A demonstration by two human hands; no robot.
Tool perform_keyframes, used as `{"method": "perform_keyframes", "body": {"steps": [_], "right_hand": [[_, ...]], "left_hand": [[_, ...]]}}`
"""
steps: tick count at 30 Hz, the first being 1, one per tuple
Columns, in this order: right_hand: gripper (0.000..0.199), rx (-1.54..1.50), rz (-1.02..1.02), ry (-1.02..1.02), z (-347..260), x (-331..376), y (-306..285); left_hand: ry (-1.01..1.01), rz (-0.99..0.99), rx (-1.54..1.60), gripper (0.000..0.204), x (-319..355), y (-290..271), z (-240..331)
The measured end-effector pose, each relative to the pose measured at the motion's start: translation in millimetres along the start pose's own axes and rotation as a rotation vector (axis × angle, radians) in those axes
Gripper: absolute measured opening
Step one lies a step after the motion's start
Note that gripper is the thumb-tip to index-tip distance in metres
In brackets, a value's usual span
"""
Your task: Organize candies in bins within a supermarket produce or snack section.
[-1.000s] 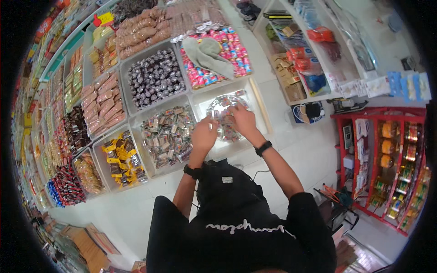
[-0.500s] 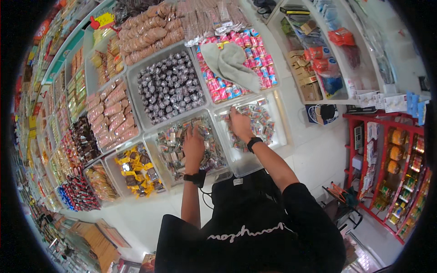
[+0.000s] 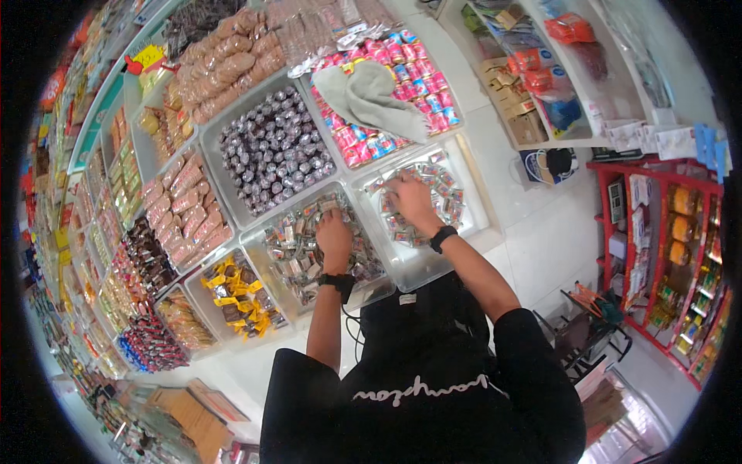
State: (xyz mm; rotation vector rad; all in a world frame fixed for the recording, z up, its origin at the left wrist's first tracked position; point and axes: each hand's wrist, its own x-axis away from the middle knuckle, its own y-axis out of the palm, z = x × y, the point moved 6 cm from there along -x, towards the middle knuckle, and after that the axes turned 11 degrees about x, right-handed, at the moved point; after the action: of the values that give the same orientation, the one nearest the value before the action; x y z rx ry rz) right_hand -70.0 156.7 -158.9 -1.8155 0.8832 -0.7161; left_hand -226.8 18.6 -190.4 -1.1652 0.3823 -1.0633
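My left hand (image 3: 334,238) is down in a clear plastic bin of small clear-wrapped candies (image 3: 297,246). Its fingers are bent and drawn together among the pieces; what lies between them is hidden. In the bin to the right, my right hand (image 3: 414,204) reaches over similar wrapped candies (image 3: 447,203), which lie in a rough ring on the bin's white bottom. The right fingers are bent in a pinch at a small wrapped candy (image 3: 374,186) near the left wall, though the fingertips are partly hidden. Each wrist wears a black band.
Behind stand a bin of dark foil-wrapped balls (image 3: 274,151) and pink-and-blue packets under a grey cloth (image 3: 367,97). Yellow-wrapped sweets (image 3: 239,298) sit to the left. A white shelf (image 3: 533,77) and a red rack (image 3: 657,263) stand on the right.
My left fingers, spread over the candies before, are now drawn together. My right hand has moved slightly right, its fingers more bent. The whole view has turned a little.
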Motion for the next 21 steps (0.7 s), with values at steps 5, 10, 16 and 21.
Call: {"method": "perform_keyframes", "body": {"steps": [5, 10, 16, 21], "right_hand": [[0.013, 0.137, -0.097, -0.174, 3.3, 19.4, -34.0], [0.015, -0.073, -0.168, -0.146, 18.1, 46.5, -55.5], [0.023, -0.172, -0.280, -0.099, 19.1, 87.6, -60.9], [0.032, -0.331, -0.148, -0.180, -15.1, 109.6, -99.2]], "left_hand": [[-0.015, 0.003, 0.049, 0.014, -1.2, -1.3, -8.6], [-0.106, 0.117, 0.150, 0.017, 4.2, -12.5, -8.7], [-0.081, 0.079, 0.267, 0.022, 15.6, -40.4, -9.3], [0.061, -0.093, 0.741, 0.031, 46.6, -87.9, 25.7]]}}
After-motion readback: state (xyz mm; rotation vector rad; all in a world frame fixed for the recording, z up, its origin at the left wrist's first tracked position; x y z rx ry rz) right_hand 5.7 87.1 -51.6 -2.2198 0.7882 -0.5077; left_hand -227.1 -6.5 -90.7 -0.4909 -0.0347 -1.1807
